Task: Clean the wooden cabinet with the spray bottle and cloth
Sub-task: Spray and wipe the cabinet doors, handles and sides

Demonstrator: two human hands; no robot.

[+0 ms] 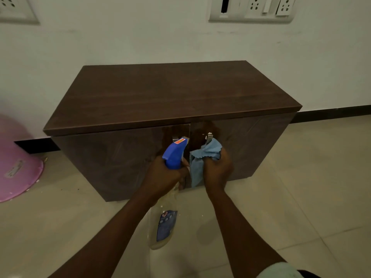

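Note:
A low dark wooden cabinet [170, 93] with two front doors stands against the wall. My left hand [162, 177] grips the neck of a clear spray bottle [163, 223] with a blue trigger head, its nozzle aimed at the doors near the left metal handle. My right hand [217, 169] is closed on a light blue cloth [202, 157], held against the right door's metal handle [209, 137]. The cloth covers most of that handle. Both hands are side by side at the seam between the doors.
A pink plastic tub [18, 165] lies on the tiled floor [301, 187] to the left of the cabinet. White socket panels [253, 9] are mounted on the wall above. A dark skirting strip runs along the wall's base.

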